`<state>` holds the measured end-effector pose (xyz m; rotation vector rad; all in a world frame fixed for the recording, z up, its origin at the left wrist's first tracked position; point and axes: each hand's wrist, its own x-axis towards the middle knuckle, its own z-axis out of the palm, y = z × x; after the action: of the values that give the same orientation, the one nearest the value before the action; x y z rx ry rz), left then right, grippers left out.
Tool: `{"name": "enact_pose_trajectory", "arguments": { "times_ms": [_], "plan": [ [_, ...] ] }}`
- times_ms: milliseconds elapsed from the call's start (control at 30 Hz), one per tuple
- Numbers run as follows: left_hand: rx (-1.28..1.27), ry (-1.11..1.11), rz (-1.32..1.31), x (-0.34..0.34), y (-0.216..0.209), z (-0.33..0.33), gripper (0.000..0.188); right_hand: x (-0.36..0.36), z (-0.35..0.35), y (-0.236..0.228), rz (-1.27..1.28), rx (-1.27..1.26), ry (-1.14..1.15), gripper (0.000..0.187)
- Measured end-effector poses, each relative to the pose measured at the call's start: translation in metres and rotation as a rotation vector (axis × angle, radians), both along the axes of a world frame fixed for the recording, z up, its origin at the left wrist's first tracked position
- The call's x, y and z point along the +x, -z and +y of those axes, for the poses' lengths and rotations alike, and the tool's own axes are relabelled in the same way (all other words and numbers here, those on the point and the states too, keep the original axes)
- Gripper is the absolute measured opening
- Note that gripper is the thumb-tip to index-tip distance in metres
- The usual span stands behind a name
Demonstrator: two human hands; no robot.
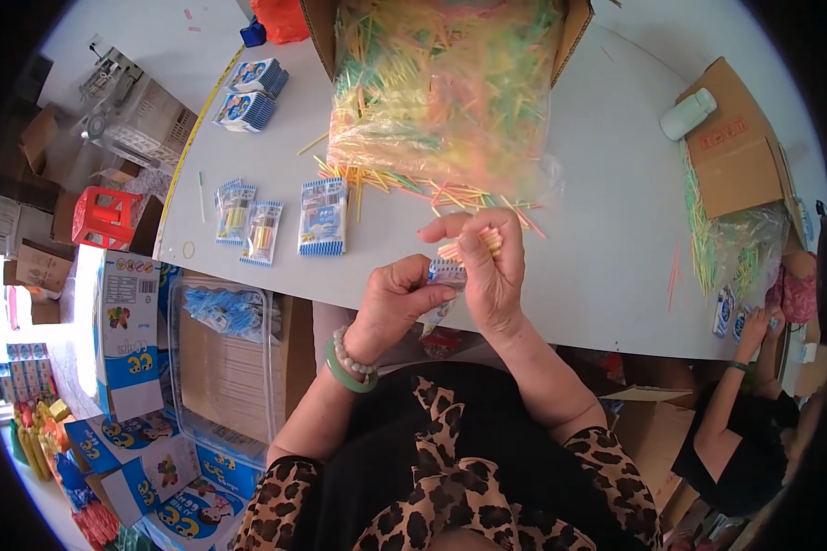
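My left hand [397, 296] pinches a small blue-and-white plastic packet [445, 272] in front of my body. Close beside it, my right hand [496, 285] grips a bundle of thin, pale pink and yellow straw-like sticks [473, 246], whose ends point toward the packet's top. Whether any sticks are inside the packet is hidden by my fingers. Past my hands lies a loose heap of coloured sticks [473, 196], spilling from a large clear plastic bag [441, 101] full of them. To the left are filled packets [263, 230] and a flat blue-and-white pack [322, 219].
Stacks of blue packs [245, 110] sit at the table's [597, 266] far left. A clear plastic bin [268, 367] with blue wrappers stands below its left edge, beside printed cartons [129, 321]. At right are a cardboard box [735, 156], a white bottle [688, 114] and another person's hands [758, 326].
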<state>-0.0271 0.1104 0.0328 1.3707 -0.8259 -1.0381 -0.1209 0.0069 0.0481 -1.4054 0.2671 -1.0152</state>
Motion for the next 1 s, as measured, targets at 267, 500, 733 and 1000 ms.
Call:
{"name": "enact_pose_trajectory", "arguments": {
  "times_ms": [267,500,733,1000],
  "plan": [
    [0.012,-0.067,0.111,-0.001,0.011,0.002,0.013,-0.011,0.005,0.005,0.009,-0.059,0.072,0.020],
    [0.004,-0.036,0.084,0.000,0.013,0.005,0.014,-0.010,0.006,0.006,0.004,0.114,0.015,0.021],
    [-0.013,-0.083,0.032,0.005,0.010,0.003,0.012,-0.003,0.001,0.008,0.085,0.248,-0.050,0.022],
    [0.047,-0.118,-0.359,0.003,0.020,0.006,0.015,-0.007,-0.002,0.020,0.087,0.236,0.107,0.015]
  ]
}}
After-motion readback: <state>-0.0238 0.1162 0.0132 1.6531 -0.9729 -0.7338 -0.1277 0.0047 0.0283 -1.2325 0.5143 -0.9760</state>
